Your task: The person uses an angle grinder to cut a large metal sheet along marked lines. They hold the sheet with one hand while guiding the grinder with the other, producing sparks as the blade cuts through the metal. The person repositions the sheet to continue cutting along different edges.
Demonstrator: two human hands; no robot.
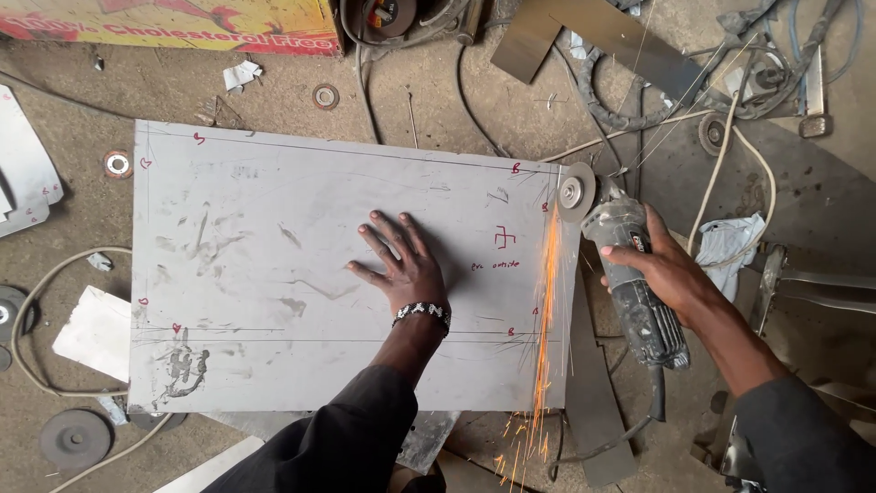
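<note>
A large grey metal sheet (274, 265) lies flat on the concrete floor (438, 100), ruled with thin lines and dotted with small red marks; the left hand (401, 265) rests palm down on it right of its middle, fingers spread and grasping nothing, a beaded band at the wrist; the right hand (662, 269) is clenched round the body of an angle grinder (625, 265) just off the sheet's right edge; the grinder's disc (575, 192) meets that edge near the upper right corner, and orange sparks (545, 338) stream down along the edge toward the person; loose grinding discs (75, 438) lie on the floor at lower left, well apart from both hands.
</note>
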